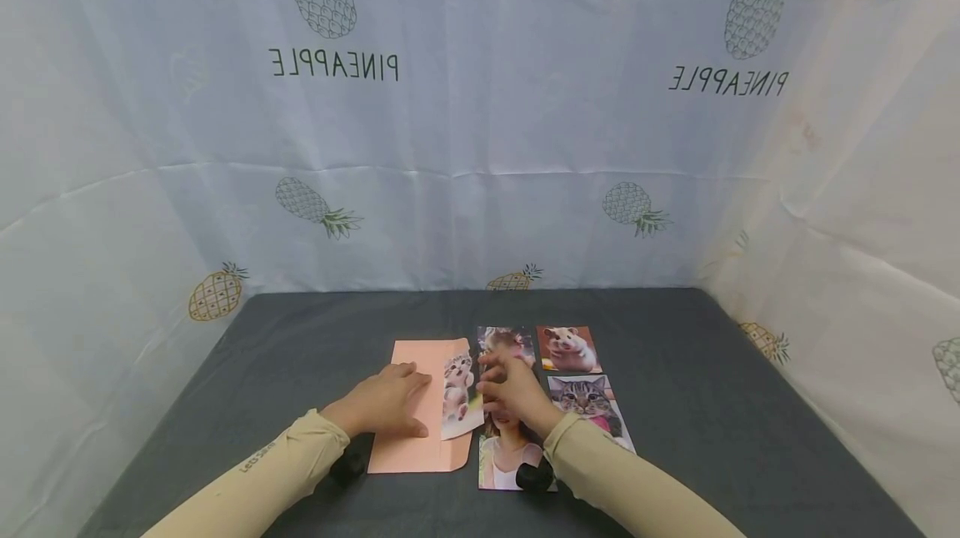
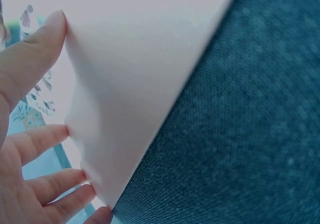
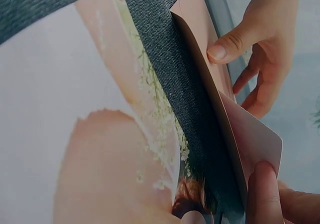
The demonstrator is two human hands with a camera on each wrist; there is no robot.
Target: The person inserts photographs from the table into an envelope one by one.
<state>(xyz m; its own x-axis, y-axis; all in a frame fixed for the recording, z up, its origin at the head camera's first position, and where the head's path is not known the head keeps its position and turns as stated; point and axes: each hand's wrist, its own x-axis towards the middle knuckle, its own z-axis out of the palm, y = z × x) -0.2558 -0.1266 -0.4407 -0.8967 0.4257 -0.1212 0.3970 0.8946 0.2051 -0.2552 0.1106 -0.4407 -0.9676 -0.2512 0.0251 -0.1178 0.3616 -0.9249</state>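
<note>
A pink envelope [image 1: 408,453] lies on the dark table with its open side to the right. My left hand [image 1: 384,403] presses on it; in the left wrist view the spread fingertips [image 2: 47,32] touch its pale surface. A kitten photo [image 1: 456,409] stands partly in the envelope's mouth, its right edge pinched by my right hand [image 1: 516,394]. In the right wrist view the card [image 3: 255,134] slants out past the envelope's edge [image 3: 202,67] between thumb and finger. The part of the card inside the envelope is hidden.
To the right lie a hamster photo [image 1: 567,349], a tabby cat photo [image 1: 583,398], a photo of a person [image 1: 498,463] and another photo [image 1: 495,338] partly behind my right hand. A pineapple-print curtain [image 1: 480,121] hangs behind the dark tabletop [image 1: 315,329].
</note>
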